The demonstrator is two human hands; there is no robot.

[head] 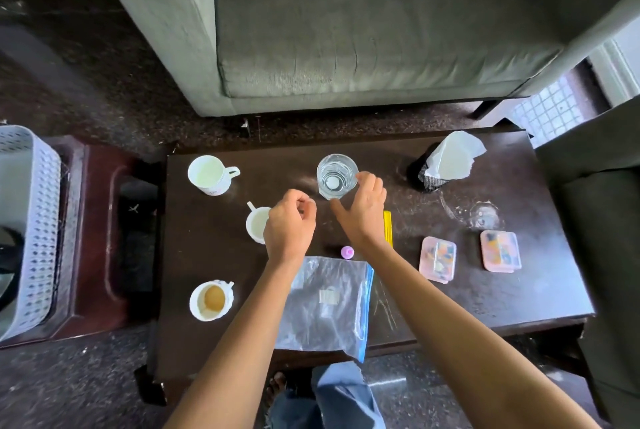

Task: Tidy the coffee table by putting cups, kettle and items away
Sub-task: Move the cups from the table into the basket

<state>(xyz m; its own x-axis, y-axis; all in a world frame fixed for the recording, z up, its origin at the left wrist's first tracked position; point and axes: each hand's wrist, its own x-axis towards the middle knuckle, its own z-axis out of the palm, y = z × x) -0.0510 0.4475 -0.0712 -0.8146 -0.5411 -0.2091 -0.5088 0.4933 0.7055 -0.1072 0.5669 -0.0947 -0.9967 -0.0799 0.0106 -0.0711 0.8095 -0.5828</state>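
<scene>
On the dark coffee table [519, 290] stands a clear drinking glass [336, 176] with water. My right hand [363, 212] cups its near right side, fingers on the rim and thumb at the near edge. My left hand [289, 226] hovers with curled fingers over a small white cup [255, 224]; nothing shows in it. A white mug [209, 174] stands at the far left. Near the front left is another white cup [210, 300] with brown dregs.
A zip bag [325, 304] lies at the front edge, with a pink cap [347, 252] and a yellow strip [388, 226] behind it. Two pink boxes [437, 263] [500, 250] and a tissue holder [446, 162] sit on the right. A white basket [31, 221] rests on a side table to the left. A sofa stands beyond.
</scene>
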